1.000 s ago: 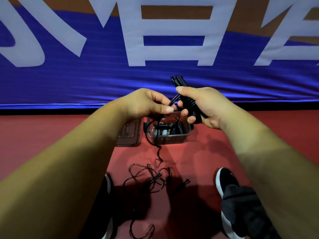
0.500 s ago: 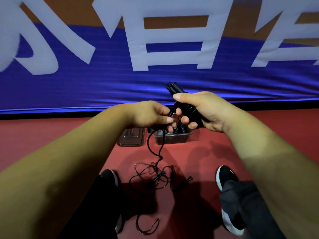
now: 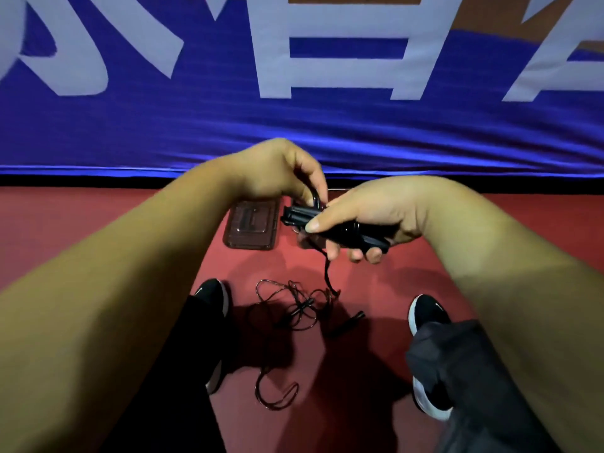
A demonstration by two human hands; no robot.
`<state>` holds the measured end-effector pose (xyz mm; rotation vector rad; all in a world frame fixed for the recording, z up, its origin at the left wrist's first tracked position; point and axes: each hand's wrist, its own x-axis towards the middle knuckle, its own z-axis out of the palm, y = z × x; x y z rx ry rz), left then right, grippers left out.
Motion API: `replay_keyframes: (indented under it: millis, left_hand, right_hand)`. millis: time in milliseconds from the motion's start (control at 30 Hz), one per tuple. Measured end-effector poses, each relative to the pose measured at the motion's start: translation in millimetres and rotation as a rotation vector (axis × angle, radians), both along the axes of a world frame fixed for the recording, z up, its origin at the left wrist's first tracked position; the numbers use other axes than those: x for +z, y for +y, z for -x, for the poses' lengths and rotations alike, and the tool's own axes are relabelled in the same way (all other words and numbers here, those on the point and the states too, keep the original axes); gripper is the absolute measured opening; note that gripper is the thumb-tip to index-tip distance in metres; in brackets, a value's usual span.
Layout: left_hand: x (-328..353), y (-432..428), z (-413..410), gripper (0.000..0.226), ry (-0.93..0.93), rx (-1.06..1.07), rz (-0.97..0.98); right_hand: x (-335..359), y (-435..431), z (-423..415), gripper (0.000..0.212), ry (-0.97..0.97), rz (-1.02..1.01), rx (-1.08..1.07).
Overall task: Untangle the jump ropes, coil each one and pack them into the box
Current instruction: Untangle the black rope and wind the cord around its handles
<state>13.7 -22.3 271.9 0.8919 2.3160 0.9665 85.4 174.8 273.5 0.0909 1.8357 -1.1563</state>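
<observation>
Jump-rope handles (image 3: 333, 227) gripped level by right hand (image 3: 376, 210); left hand (image 3: 277, 171) pinches cord (image 3: 327, 273).

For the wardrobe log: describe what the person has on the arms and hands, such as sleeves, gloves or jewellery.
Nothing is worn there. The left forearm and right forearm are bare right to the frame edge, with no sleeve in view. The left hand and right hand are ungloved, and no watch, bracelet or ring shows. The right thumbnail looks short and plain.

Blue banner (image 3: 196, 132) above red floor (image 3: 81, 217)
</observation>
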Motion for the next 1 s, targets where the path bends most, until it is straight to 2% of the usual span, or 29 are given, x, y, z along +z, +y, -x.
replay_keyframes:
  millis: [167,267,367,467,533,633,700,800,867,933,1000]
  left_hand:
    - [3,7,4,0.027,0.258,0.011,0.144]
    - [-2,19,5,0.026,0.450,-0.005,0.209]
    - [-10,28,5,0.027,0.484,0.042,0.217]
    - [-18,33,8,0.024,0.471,0.193,0.199]
    - [-22,36,10,0.028,0.432,0.281,0.285]
    - [-24,42,11,0.023,0.384,0.308,0.430]
    - [-26,48,9,0.030,0.204,0.317,0.325]
    - [-28,52,7,0.018,-0.198,0.338,0.020]
    - [-28,50,9,0.013,-0.291,0.259,-0.046]
    - [-26,47,10,0.027,-0.372,0.166,-0.084]
    - [-26,46,9,0.029,-0.445,0.129,-0.104]
  right_hand:
    - [-20,-13,27,0.027,0.061,-0.211,0.001]
    - [-35,-14,40,0.017,0.129,-0.328,-0.094]
    - [-44,-9,50,0.023,0.251,-0.412,-0.244]
    - [-45,-6,57,0.025,0.367,-0.427,-0.348]
    - [-42,-4,59,0.025,0.469,-0.469,-0.368]
    - [-37,2,58,0.027,0.564,-0.486,-0.410]
    - [-36,7,56,0.029,0.527,-0.396,-0.469]
    - [-33,14,53,0.023,0.498,-0.344,-0.506]
    - [-31,19,50,0.016,0.482,-0.311,-0.523]
    - [-28,23,47,0.012,0.458,-0.289,-0.550]
    - [-26,28,44,0.011,0.427,-0.255,-0.576]
